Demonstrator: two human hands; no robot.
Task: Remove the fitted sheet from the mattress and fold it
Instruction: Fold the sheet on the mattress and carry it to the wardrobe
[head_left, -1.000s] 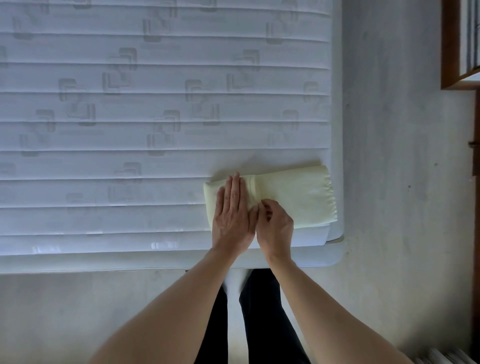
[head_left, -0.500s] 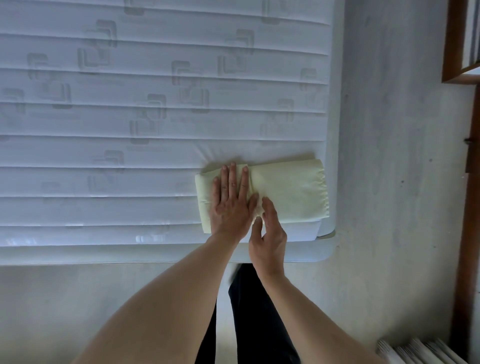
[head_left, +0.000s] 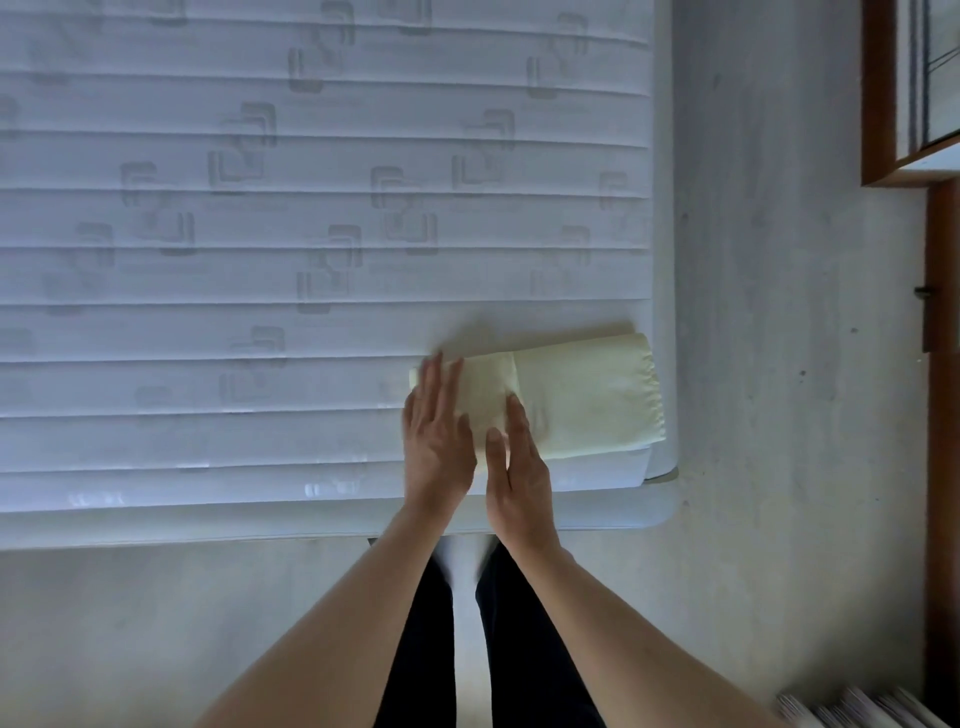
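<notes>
The mattress (head_left: 311, 260) is bare; the sheet (head_left: 582, 395) lies folded small. Both hands, left (head_left: 436, 436) and right (head_left: 519, 462), lie flat, grip released, probably just smoothing.

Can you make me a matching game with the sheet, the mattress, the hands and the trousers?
Things:
1. folded sheet
2. mattress
3. left hand
4. trousers

Descriptions:
A. black
B. pale yellow
C. white with quilted stripes
D. flat, fingers straight, on the sheet's left end

Pairs: 1-B, 2-C, 3-D, 4-A
</notes>
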